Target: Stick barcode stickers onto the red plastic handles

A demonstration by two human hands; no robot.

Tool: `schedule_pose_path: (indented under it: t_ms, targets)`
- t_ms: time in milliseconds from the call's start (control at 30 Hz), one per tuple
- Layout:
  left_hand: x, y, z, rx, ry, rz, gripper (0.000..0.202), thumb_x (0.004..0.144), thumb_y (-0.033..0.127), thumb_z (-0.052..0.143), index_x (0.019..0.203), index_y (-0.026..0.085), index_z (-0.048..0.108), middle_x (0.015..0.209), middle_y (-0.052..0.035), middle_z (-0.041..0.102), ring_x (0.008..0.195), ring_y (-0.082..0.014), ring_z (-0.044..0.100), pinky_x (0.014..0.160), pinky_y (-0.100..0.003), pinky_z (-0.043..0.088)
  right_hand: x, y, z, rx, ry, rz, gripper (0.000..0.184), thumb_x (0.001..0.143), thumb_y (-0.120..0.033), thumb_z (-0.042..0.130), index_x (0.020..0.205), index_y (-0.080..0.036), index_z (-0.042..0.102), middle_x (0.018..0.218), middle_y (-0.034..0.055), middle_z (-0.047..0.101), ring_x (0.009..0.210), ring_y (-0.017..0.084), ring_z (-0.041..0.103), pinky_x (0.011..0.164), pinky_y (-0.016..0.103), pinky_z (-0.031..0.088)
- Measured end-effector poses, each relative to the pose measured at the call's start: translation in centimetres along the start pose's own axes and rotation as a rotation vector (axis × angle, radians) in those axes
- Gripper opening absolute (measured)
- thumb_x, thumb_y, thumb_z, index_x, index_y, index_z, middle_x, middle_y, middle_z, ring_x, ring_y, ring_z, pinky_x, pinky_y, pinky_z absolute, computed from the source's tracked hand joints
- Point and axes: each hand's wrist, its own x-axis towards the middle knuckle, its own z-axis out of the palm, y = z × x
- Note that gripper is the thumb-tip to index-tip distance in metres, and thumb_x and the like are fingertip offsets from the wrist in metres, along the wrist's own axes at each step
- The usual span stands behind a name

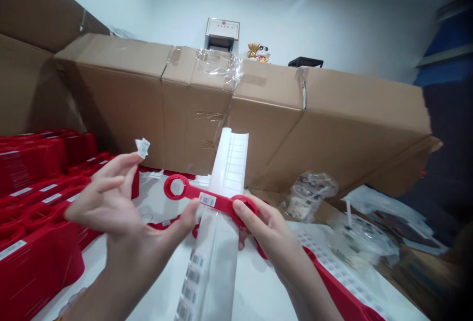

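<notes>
My right hand grips one end of a flat red bar with a round ring at each end. A small white barcode label sits on the bar's middle. My left hand is spread, its thumb tip at or just beside that label; whether it touches, I cannot tell. On the left index fingertip a crumpled bit of white label is stuck. Under the bar runs a long white label sheet, its far end curled and printed barcodes along its near left edge.
Stacked red pieces with white labels fill the left side. Cardboard walls the back. Clear plastic bags, another label sheet and a red bar lie on the right of the white table.
</notes>
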Motion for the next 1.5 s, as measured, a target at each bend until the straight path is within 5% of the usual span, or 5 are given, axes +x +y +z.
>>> schedule_pose_path:
  t_ms: [367,667,867,1067,1500]
  targets:
    - [-0.8,-3.4,1.6,-0.022,-0.167,0.098,0.055,0.087,0.021,0.074,0.113,0.030,0.027,0.149,-0.0149,0.036,0.133,-0.0294,0.055,0.109,-0.054,0.046,-0.7,-0.3,0.4,0.034,-0.112,-0.068,0.040,0.095,-0.059,0.062,0.087,-0.020,0.064,0.068,-0.0011,0.060,0.055,0.011,0.055,0.057,0.025,0.044]
    - [1.9,-3.2,-0.1,-0.147,-0.387,-0.478,0.039,0.081,0.045,0.080,0.108,0.027,0.058,0.153,-0.0112,0.044,0.150,-0.0319,0.035,0.120,-0.050,0.034,-0.6,-1.1,-1.2,0.050,-0.122,-0.012,0.044,0.092,-0.063,0.063,0.089,-0.020,0.063,0.062,-0.0022,0.058,0.049,0.010,0.051,0.045,0.023,0.036]
    - [3.3,-2.5,-1.3,-0.425,-0.661,-0.907,0.057,0.077,0.045,0.085,0.128,0.028,0.068,0.115,-0.0080,0.076,0.111,-0.0258,0.071,0.089,-0.032,0.057,0.0,-0.4,-2.8,0.043,-0.317,0.004,0.038,0.091,-0.056,0.069,0.099,-0.019,0.063,0.070,-0.0004,0.062,0.054,0.011,0.060,0.044,0.022,0.039]
    - [3.3,-1.0,-1.9,-0.635,-0.700,-0.965,0.024,0.080,0.040,0.081,0.099,0.025,0.083,0.090,-0.0047,0.081,0.087,-0.0204,0.076,0.079,-0.026,0.061,0.0,-0.7,-2.5,-0.050,-0.122,0.045,0.021,0.098,-0.038,0.053,0.089,-0.020,0.060,0.066,-0.0015,0.059,0.041,0.007,0.046,0.036,0.022,0.030]
    - [3.1,0.0,-1.6,-0.484,-0.750,-1.000,0.034,0.084,0.047,0.075,0.107,0.022,0.080,0.097,-0.0090,0.080,0.084,-0.0273,0.076,0.079,-0.037,0.061,-0.3,-0.4,-2.1,0.013,-0.043,0.029,0.022,0.098,-0.031,0.046,0.080,-0.021,0.055,0.064,-0.0019,0.051,0.051,0.010,0.050,0.037,0.022,0.027]
